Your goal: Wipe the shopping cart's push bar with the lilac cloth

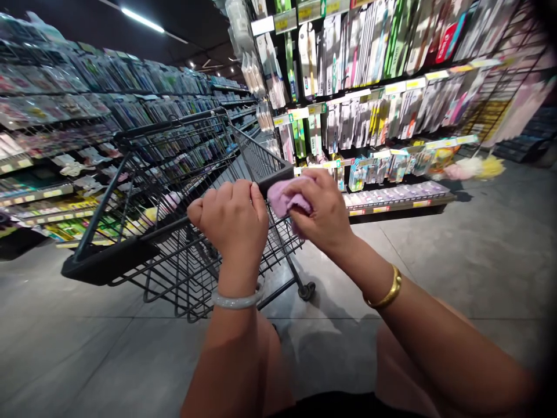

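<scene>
A dark metal shopping cart stands in front of me, tilted across the view. My left hand, with a pale bangle at the wrist, is closed around the cart's black handlebar. Bunched in my right hand is a lilac cloth, pressed against the right end of the same handlebar. A gold bangle sits on that forearm. The fingertips of my left hand are hidden behind the bar.
Shelves of packaged toothbrush-like goods rise beyond the cart to the right. Another long, stocked shelf runs along the left. A cart wheel rests on the grey floor. Fluffy pink and yellow items stick out at the right.
</scene>
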Demonstrator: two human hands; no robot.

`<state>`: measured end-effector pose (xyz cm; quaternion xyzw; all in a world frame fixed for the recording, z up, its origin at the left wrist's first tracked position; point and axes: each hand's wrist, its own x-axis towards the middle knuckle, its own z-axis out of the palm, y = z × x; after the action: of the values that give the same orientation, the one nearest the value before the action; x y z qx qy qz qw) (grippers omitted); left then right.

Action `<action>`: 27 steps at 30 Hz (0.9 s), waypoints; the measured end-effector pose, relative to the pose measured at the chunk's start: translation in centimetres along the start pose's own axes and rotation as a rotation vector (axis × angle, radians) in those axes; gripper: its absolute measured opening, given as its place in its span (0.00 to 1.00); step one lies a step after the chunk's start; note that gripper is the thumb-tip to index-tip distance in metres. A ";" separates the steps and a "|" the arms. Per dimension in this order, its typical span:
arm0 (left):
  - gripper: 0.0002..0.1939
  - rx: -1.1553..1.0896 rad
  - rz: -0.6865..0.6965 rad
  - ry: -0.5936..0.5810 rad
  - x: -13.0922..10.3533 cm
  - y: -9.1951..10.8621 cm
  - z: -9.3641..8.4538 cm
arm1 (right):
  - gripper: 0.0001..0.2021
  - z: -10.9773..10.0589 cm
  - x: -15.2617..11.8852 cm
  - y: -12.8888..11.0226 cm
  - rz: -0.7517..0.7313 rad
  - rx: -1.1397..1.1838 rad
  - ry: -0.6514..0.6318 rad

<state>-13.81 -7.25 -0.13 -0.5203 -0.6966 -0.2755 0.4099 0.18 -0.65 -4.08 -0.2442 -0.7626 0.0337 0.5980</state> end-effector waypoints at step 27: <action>0.16 -0.018 -0.001 0.019 0.0 0.0 0.0 | 0.09 0.3 -0.2 0.0 0.059 0.008 -0.252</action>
<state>-13.82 -7.26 -0.16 -0.5210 -0.6905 -0.2867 0.4118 -0.03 -0.64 -4.31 -0.2578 -0.8241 0.0846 0.4973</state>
